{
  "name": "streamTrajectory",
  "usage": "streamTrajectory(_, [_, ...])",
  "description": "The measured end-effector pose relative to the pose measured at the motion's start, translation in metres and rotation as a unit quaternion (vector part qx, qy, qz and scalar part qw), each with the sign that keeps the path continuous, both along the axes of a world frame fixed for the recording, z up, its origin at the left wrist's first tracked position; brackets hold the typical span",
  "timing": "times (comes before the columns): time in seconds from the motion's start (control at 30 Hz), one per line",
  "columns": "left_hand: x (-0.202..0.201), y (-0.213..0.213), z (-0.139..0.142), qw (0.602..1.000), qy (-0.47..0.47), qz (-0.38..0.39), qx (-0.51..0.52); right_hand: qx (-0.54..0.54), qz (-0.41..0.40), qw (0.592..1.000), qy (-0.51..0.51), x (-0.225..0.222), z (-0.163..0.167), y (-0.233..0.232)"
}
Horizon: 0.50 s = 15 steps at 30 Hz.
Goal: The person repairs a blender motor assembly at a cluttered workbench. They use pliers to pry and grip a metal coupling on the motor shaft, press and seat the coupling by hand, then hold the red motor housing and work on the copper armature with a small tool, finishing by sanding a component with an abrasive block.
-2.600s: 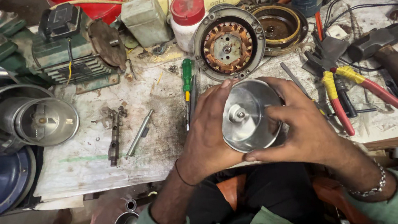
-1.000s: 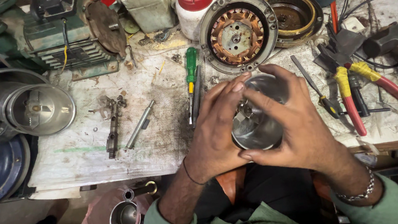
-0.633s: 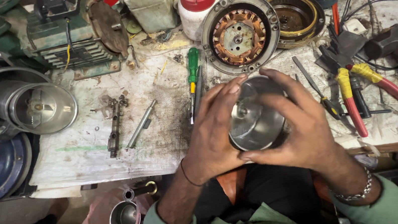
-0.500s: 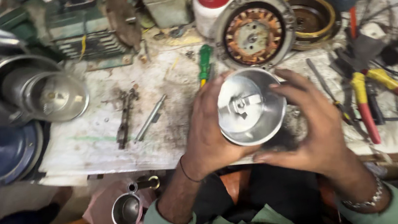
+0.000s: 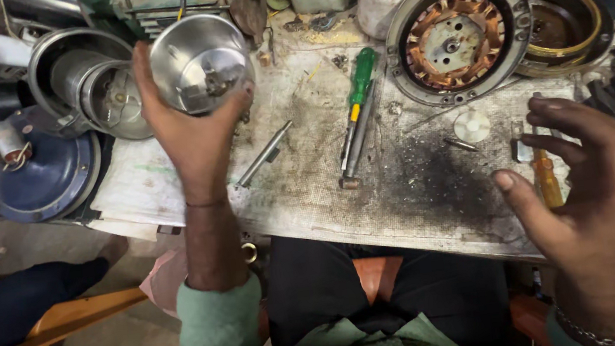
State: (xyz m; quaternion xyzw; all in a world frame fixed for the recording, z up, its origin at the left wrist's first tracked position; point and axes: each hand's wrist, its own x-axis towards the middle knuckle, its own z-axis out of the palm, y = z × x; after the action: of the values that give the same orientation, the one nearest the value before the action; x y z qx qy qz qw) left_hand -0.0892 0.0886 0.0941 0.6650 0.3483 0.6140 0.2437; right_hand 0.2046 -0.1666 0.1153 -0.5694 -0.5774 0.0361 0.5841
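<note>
Grimy grey tabletop (image 5: 417, 175) fills the middle of the view, and everything gets placed against the steel cup (image 5: 200, 62) held up over its far left part. Left of the cup sits a blue round cover (image 5: 42, 178), low and wide. Well to the right of the cup lies the round motor plate (image 5: 458, 33) with copper windings showing, and beyond that a brass-rimmed ring (image 5: 566, 20). Just left of the cup, a second steel can (image 5: 90, 86) lies on its side, mouth toward us. The cup itself is tipped so its open mouth faces the camera, a small fitting visible at the bottom inside. The left hand (image 5: 193, 132) grasps it from below, fingers wrapped round the rim. The right hand (image 5: 590, 185) is far to the right of the cup, released, fingers spread and curled, holding nothing, hovering over the tabletop's near edge. Right of the cup, flat on the tabletop, a green-handled screwdriver (image 5: 358, 108). Between it and the cup, a thin steel rod (image 5: 264, 153).
</note>
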Motion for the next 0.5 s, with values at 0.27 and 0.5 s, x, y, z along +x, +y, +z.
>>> streamTrajectory(0.27, [-0.011, 0.025, -0.001, 0.988, 0.090, 0.127, 0.000, -0.007, -0.005, 1.000, -0.008, 0.003, -0.004, -0.002])
streamTrajectory(0.5, [-0.014, 0.027, -0.007, 0.982, 0.115, 0.150, -0.020, -0.044, -0.068, 0.989, -0.125, 0.005, 0.005, 0.001])
